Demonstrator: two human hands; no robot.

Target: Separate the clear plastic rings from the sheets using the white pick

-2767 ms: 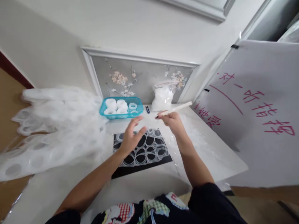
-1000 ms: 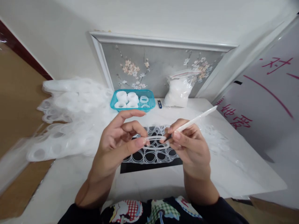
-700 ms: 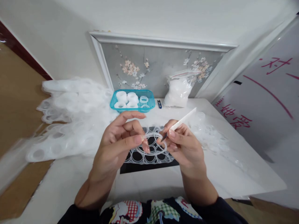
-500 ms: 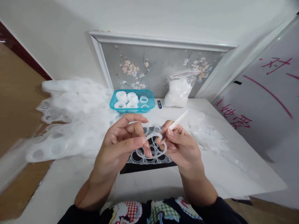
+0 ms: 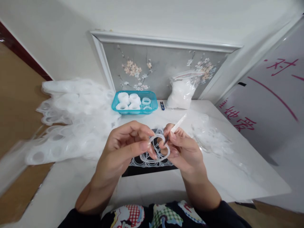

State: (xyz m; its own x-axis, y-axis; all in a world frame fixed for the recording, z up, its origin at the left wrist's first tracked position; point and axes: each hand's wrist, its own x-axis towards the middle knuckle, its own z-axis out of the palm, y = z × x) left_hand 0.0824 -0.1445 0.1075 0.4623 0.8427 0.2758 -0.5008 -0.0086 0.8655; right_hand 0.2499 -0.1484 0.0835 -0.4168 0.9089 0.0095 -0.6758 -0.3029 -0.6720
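Note:
My left hand [image 5: 123, 150] pinches a clear plastic ring [image 5: 157, 148] at its left edge, thumb and fingers closed on it. My right hand [image 5: 184, 148] grips a thin white pen-like tool [image 5: 177, 127] whose dark tip touches the ring's upper right rim; its lower fingers also steady the ring. Both hands hover above a clear sheet of punched rings [image 5: 152, 160] lying on a black mat [image 5: 142, 170] on the white table [image 5: 213, 180].
A teal basket [image 5: 152, 107] holding white rings stands at the back, with a small blue clipper [image 5: 162, 105] and a zip bag of white pieces [image 5: 181, 91] beside it. Piles of punched plastic sheets [image 5: 68, 120] fill the left; loose clear scraps [image 5: 211, 136] lie right. A whiteboard [image 5: 273, 104] leans at right.
My hands came together and took up the ring; since a second ago the ring has tilted from edge-on to face me, and the tool has swung steeper, its tip staying on the rim.

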